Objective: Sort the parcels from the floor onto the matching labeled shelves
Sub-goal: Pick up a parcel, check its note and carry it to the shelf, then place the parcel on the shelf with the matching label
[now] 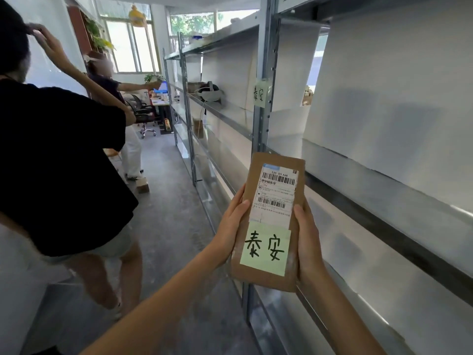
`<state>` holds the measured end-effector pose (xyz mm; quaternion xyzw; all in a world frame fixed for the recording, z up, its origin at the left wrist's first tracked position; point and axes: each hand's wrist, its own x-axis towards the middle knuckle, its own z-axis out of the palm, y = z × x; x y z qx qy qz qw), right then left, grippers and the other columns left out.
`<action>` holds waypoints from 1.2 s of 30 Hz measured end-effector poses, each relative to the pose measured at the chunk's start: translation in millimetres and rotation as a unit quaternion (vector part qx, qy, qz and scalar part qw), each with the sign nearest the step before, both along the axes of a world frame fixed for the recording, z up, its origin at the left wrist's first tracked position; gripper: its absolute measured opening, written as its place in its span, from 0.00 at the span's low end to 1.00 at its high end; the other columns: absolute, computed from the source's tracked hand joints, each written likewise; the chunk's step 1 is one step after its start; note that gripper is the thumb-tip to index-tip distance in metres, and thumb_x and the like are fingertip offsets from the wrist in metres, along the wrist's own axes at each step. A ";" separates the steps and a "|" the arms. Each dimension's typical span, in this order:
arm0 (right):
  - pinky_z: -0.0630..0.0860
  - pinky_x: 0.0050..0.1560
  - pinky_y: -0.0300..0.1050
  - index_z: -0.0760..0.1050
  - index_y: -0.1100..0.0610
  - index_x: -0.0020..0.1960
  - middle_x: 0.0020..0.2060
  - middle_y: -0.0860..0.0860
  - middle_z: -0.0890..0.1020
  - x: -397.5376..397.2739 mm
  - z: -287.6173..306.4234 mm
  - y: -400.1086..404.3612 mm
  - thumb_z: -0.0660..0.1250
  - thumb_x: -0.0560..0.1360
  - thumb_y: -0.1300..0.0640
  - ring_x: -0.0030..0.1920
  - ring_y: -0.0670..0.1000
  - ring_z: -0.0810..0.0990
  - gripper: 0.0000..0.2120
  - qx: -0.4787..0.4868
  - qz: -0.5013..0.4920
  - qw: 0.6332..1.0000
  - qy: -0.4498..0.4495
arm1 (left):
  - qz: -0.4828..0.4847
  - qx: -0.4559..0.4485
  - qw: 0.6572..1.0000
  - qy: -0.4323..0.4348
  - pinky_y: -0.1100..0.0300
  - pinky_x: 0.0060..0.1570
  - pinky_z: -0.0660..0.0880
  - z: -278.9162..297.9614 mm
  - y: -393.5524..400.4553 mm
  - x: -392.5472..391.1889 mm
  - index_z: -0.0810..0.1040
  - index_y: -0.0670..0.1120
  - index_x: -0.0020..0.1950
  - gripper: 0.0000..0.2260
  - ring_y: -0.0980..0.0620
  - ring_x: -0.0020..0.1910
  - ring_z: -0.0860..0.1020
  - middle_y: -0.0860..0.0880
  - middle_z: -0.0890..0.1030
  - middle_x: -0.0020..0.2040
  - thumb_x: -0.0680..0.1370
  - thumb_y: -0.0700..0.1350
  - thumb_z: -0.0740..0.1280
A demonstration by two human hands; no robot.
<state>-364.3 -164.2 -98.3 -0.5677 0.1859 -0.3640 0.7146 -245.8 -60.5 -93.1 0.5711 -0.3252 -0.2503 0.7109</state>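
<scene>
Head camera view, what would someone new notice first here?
A brown parcel held upright in the lower middle by the left hand and right hand, with a green sticky note handwritten 泰安 on it. A matching green note sticks to the shelf post just above. At left stands a person in a black shirt.

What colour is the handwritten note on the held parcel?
Pale green note with black writing, on the brown parcel; head view.

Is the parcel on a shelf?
No, both hands, left and right, hold the parcel up in front of the shelves.
</scene>
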 end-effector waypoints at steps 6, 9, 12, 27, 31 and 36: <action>0.80 0.61 0.58 0.70 0.46 0.73 0.59 0.51 0.85 71.0 18.5 -51.4 0.58 0.83 0.45 0.58 0.54 0.85 0.19 -0.006 -0.016 1.000 -0.016 | -0.023 -0.014 1.000 -0.007 0.48 0.61 0.79 22.8 -50.7 71.9 0.61 0.54 0.80 0.22 0.40 0.65 0.79 0.42 0.79 0.69 0.85 0.47 0.57; 0.80 0.61 0.59 0.70 0.46 0.73 0.58 0.51 0.85 95.5 19.1 -67.5 0.58 0.83 0.45 0.57 0.54 0.85 0.19 -0.006 -0.029 0.999 -0.018 | -0.034 -0.015 0.999 -0.005 0.46 0.62 0.78 25.6 -68.7 98.8 0.61 0.55 0.80 0.25 0.39 0.65 0.79 0.43 0.79 0.69 0.82 0.51 0.60; 0.80 0.60 0.59 0.70 0.44 0.72 0.59 0.52 0.85 117.9 16.1 -80.1 0.59 0.82 0.43 0.58 0.55 0.85 0.20 -0.011 -0.040 0.999 -0.011 | -0.053 -0.022 0.998 0.002 0.38 0.67 0.73 22.4 -84.2 124.8 0.61 0.56 0.80 0.28 0.38 0.67 0.77 0.43 0.78 0.70 0.80 0.54 0.62; 0.80 0.57 0.55 0.67 0.48 0.77 0.61 0.53 0.84 194.2 15.2 -67.1 0.59 0.84 0.49 0.58 0.54 0.85 0.22 -0.002 -0.248 0.969 -0.017 | -0.285 -0.060 0.956 0.027 0.40 0.63 0.76 6.8 -136.0 233.9 0.58 0.58 0.80 0.33 0.35 0.67 0.77 0.41 0.76 0.71 0.77 0.59 0.64; 0.79 0.55 0.51 0.69 0.52 0.75 0.59 0.53 0.85 193.8 22.8 -63.0 0.58 0.84 0.51 0.57 0.53 0.85 0.20 -0.007 -0.283 0.959 0.002 | -0.317 -0.061 0.946 0.036 0.41 0.65 0.77 10.5 -139.1 234.6 0.57 0.55 0.81 0.32 0.41 0.67 0.78 0.43 0.76 0.72 0.78 0.55 0.63; 0.80 0.60 0.55 0.69 0.51 0.73 0.61 0.54 0.84 184.0 34.5 -59.9 0.65 0.78 0.44 0.59 0.55 0.84 0.26 0.000 -0.320 0.946 0.045 | -0.345 -0.057 0.935 0.056 0.49 0.56 0.82 18.0 -144.6 237.0 0.62 0.55 0.80 0.30 0.39 0.63 0.81 0.41 0.79 0.68 0.78 0.53 0.63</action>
